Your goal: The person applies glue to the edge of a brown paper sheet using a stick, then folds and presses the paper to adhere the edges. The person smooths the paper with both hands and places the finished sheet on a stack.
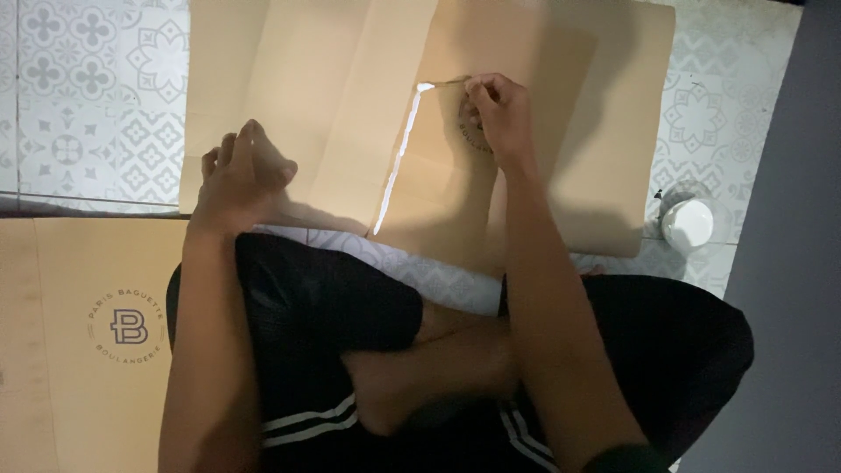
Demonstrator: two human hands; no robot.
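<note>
Cardboard (561, 149) fills upper centre, tile beyond its edges. My right hand (495, 114) pinches a stick (442, 83) on the glue line (399, 158). Left hand (241, 171), loosely curled, presses the cardboard's lower-left edge.

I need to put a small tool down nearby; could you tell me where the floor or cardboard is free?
Free: the patterned tile floor left of the flat cardboard sheet, and the sheet's far-left panel beyond the left hand. Crowded: around the right hand at the white glue line, and by the small white container.
</note>
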